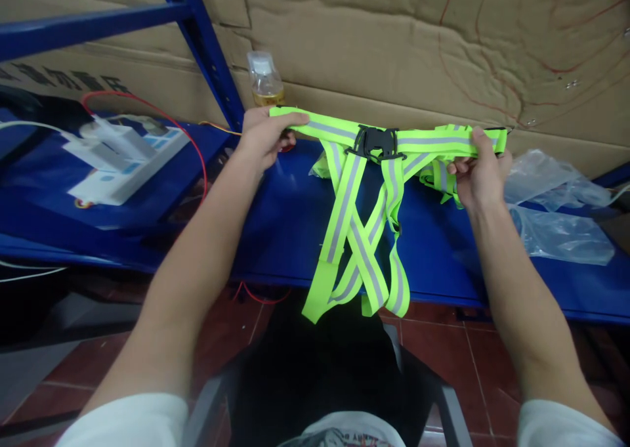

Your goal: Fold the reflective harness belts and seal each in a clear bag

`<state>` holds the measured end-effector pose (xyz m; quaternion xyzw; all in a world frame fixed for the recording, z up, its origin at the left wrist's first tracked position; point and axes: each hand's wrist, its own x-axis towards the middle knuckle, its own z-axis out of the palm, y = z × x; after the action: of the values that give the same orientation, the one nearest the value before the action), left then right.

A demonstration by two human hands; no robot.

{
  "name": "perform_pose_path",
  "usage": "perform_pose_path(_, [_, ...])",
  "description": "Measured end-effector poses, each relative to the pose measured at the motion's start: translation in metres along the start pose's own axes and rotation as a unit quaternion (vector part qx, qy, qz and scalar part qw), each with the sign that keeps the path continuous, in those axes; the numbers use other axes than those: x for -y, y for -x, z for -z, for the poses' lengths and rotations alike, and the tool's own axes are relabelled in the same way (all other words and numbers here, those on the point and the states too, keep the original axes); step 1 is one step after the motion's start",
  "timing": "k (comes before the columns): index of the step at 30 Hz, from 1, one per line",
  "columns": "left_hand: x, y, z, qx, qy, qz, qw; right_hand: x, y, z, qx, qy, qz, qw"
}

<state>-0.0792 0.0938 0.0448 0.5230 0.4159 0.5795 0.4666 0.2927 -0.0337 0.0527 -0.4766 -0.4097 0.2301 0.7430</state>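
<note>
A neon yellow-green reflective strap vest (361, 230) with grey stripes is held stretched flat over the blue shelf (285, 224). My left hand (263, 135) grips the left end of its waist belt, fingers closed over the strap. My right hand (480, 171) is closed on the belt's right end. A black plastic buckle (377, 143) sits fastened at the belt's middle, between my hands. The crossed shoulder straps hang down over the shelf's front edge.
A small bottle (266, 79) of yellow liquid stands behind my left hand against the cardboard wall (418, 46). Crumpled clear plastic bags (556, 204) lie at the right. White power strips and chargers (123, 158) with a red wire sit at left, beside the blue rack post (207, 46).
</note>
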Motion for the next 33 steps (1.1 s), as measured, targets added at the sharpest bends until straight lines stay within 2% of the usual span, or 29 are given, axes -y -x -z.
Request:
perform_pose_path(5, [0.008, 0.011, -0.033, -0.052, 0.082, -0.019, 0.995, 0.0, 0.002, -0.007, -0.029, -0.011, -0.056, 0.998])
perform_pose_path(7, [0.011, 0.019, -0.045, -0.078, 0.106, -0.03, 0.991, 0.0, 0.004, -0.009, -0.056, 0.014, -0.039, 0.998])
perform_pose_path(9, [0.011, 0.029, -0.055, -0.086, 0.138, -0.038, 0.986, 0.001, 0.008, -0.011, -0.056, 0.031, -0.017, 0.998])
perform_pose_path(10, [0.01, 0.035, -0.059, -0.074, 0.158, -0.04, 0.984, 0.002, 0.01, -0.012, -0.038, 0.012, -0.016, 0.999])
perform_pose_path(12, [0.006, 0.047, -0.065, -0.029, 0.194, -0.044, 0.98, 0.004, 0.017, -0.014, 0.02, -0.096, -0.046, 0.994])
perform_pose_path(15, [0.001, 0.061, -0.071, 0.023, 0.226, -0.038, 0.973, 0.008, 0.024, -0.013, 0.081, -0.244, -0.097, 0.961])
perform_pose_path(17, [0.0, 0.067, -0.074, 0.037, 0.246, -0.033, 0.968, 0.01, 0.027, -0.011, 0.109, -0.234, -0.106, 0.96])
perform_pose_path(20, [0.0, 0.073, -0.078, 0.063, 0.265, -0.052, 0.961, 0.014, 0.03, -0.009, 0.172, -0.163, -0.086, 0.968])
perform_pose_path(24, [0.003, 0.079, -0.079, 0.124, 0.216, -0.085, 0.965, 0.016, 0.04, -0.018, 0.222, -0.105, -0.069, 0.967])
perform_pose_path(28, [0.01, 0.083, -0.077, 0.196, 0.152, -0.128, 0.96, 0.009, 0.052, -0.029, 0.234, -0.076, -0.106, 0.964])
perform_pose_path(31, [0.015, 0.088, -0.076, 0.227, 0.037, -0.184, 0.956, 0.002, 0.057, -0.033, 0.249, -0.065, -0.122, 0.959])
perform_pose_path(33, [0.017, 0.093, -0.076, 0.267, -0.062, -0.247, 0.929, -0.001, 0.059, -0.034, 0.25, -0.049, -0.119, 0.96])
